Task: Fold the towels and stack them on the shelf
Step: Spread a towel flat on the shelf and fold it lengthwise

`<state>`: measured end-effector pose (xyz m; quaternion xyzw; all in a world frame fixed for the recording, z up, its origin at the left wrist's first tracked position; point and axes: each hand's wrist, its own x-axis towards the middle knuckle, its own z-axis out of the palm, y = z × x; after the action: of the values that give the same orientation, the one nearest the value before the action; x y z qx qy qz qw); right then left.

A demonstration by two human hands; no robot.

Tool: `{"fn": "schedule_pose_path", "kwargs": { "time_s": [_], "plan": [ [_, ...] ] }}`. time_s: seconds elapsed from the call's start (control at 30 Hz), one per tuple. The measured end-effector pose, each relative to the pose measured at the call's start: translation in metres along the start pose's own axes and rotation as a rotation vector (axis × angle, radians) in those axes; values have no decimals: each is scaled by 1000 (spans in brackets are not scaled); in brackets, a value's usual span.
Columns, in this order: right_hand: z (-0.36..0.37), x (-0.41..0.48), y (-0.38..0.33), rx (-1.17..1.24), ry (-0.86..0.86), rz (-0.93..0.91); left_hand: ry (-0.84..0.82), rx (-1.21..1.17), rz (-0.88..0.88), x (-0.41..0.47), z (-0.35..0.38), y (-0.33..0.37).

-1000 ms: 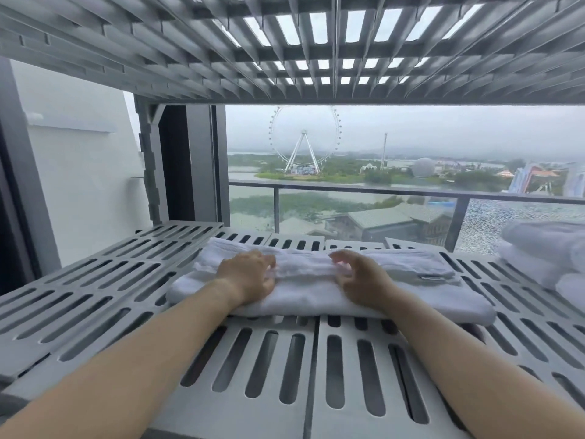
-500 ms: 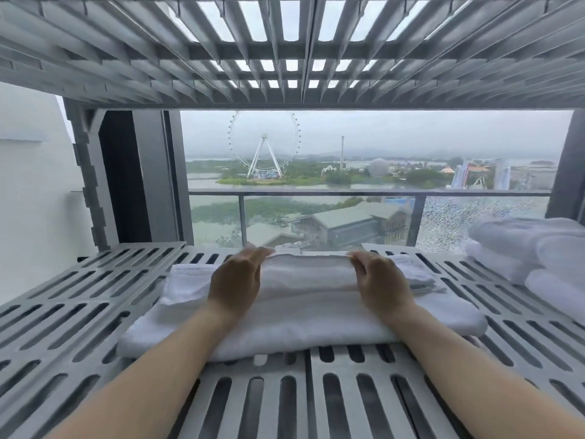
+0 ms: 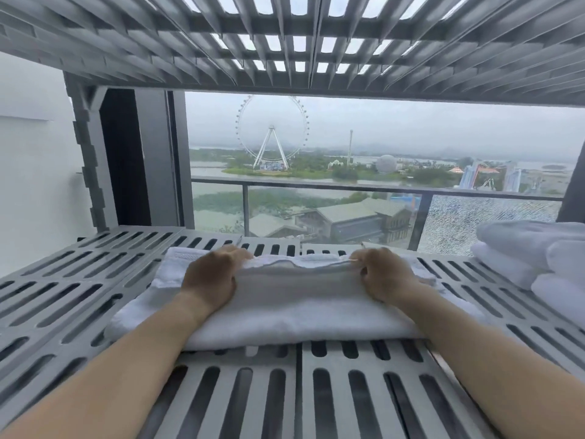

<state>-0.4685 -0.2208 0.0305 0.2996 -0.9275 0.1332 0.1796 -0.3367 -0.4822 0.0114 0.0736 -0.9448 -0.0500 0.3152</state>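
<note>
Two hands, the left hand [image 3: 210,277] and the right hand [image 3: 384,275], with two bare forearms. One folded white towel [image 3: 300,299] in the middle; whether its layers are one piece or two cannot be told. One pile [image 3: 522,236] of white towels at the right edge, showing at least four rounded folds and cut off by the frame. Two slatted grey shelves: the lower shelf [image 3: 95,280] and the upper shelf [image 3: 285,36]. Outside there is one of each — railing [image 3: 348,186], Ferris wheel [image 3: 272,126], dome [image 3: 386,164], thin tower [image 3: 350,147].
</note>
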Motion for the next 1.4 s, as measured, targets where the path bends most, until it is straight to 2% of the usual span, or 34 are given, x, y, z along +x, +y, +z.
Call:
{"fn": "schedule_pose_path", "kwargs": {
  "time_s": [0.1,0.17,0.3,0.43,0.53,0.6,0.7,0.77,0.93,1.07,1.17,1.3,1.37,1.4],
  "plan": [
    [-7,10,3,-14,210,-1,85,68,-59,0,-6,-6],
    [-2,10,0,-9,268,-19,129,97,-86,1,-7,-8],
    [15,4,-4,-94,231,-87,75,157,-40,-4,-4,-8],
    [15,3,1,-42,290,-106,163,173,106,-6,-7,-3],
    [16,2,0,18,313,-188,246,153,191,-6,-11,-1],
    [17,3,-1,-8,276,-213,291,142,167,-5,-14,-3],
    [15,6,-1,-28,125,-117,319,164,76,-6,-11,-7],
    [14,6,-4,-46,112,-77,299,203,47,-5,-8,-6],
    [13,3,-5,-41,204,-146,201,325,10,0,-5,-6],
    [11,0,-5,-21,211,-334,68,364,-107,2,-4,-15],
    [10,-3,-7,-29,296,-427,113,296,-87,2,-6,-18],
    [8,-5,-11,31,453,-335,252,170,-37,1,-14,-18],
    [10,-4,-9,49,375,-375,192,164,9,-1,-16,-19],
    [11,-3,-7,66,291,-410,94,150,49,-3,-15,-20]
  ]
}}
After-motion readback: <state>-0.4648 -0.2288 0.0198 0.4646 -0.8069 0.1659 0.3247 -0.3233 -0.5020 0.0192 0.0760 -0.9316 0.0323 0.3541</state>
